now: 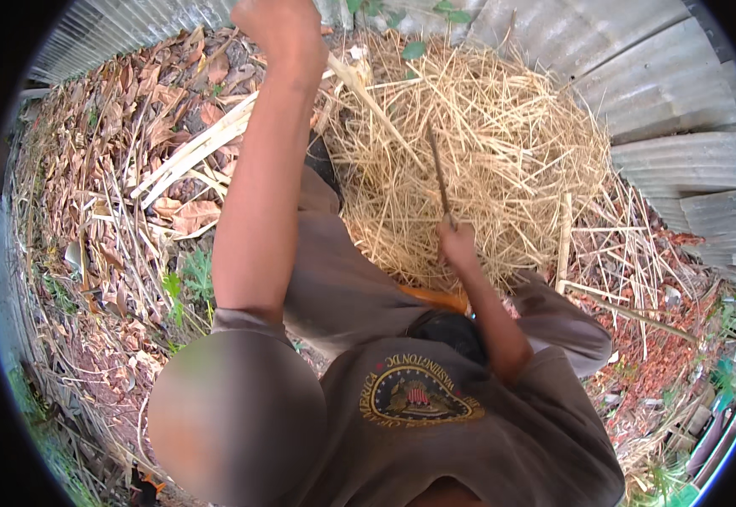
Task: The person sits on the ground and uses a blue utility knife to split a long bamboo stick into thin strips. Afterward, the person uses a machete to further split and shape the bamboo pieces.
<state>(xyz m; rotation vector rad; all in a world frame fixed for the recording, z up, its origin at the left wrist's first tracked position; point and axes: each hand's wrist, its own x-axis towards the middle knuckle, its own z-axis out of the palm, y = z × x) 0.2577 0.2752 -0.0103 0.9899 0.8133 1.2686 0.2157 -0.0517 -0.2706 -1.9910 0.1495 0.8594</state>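
Note:
My left arm reaches far forward to the top edge. There my left hand (282, 29) is curled closed and partly cut off by the picture's edge; what it holds, if anything, is hidden. A pale split stalk (374, 103) slants down and right from beside that wrist over the straw. My right hand (456, 242) is closed round the near end of a thin, dark, stick-like tool (439, 173), which points forward over the straw heap (486, 144). Whether it is a blade or a plain rod I cannot tell. Pale long strips (199, 150) lie left of my left forearm.
Dry brown leaves (148, 101) cover the ground at left. Corrugated metal sheets (655, 84) bound the far and right sides. A pale upright stalk (564, 237) and a thin pole (634, 311) lie right of my knee. Green weeds (195, 279) grow near my left elbow.

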